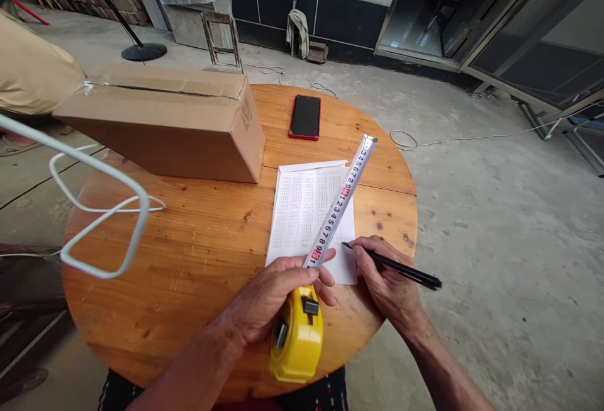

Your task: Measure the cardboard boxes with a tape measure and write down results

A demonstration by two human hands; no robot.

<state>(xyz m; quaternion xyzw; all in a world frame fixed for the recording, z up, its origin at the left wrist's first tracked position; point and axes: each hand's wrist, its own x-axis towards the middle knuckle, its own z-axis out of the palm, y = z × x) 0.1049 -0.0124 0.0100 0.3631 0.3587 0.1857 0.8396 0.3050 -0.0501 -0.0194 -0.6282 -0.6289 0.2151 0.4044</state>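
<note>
1. A left hand (268, 291) closes on a yellow tape measure (302, 342), its thumb pressed on the extended blade (331, 222) and its other fingers spread behind; the case sits just below the grip, toward the person.
2. From that grip the blade slants away up and to the right, its red "20" mark just beyond the thumb, its metal end tip past the far right corner of a paper pad (297, 209). Whether the blade touches the paper cannot be told.
3. A right hand (389, 282), just right of the left, pinches a black pen (406, 267), the tip pointing left at the pad's near right part and the barrel jutting out to the right.
4. The pad lies directly beyond the left hand, covered in columns of small handwriting too faint to read.
5. Farther out from both hands, a dark-screened phone (304, 117) in a red case lies beyond the pad.
6. A taped cardboard box (165, 121) stands beyond and to the left of the left hand, with a looping white cable (141, 216) nearer on that side.
7. Beneath the hands spreads a round wooden table (198, 260), and concrete floor (481, 228) stretches out to their right.
</note>
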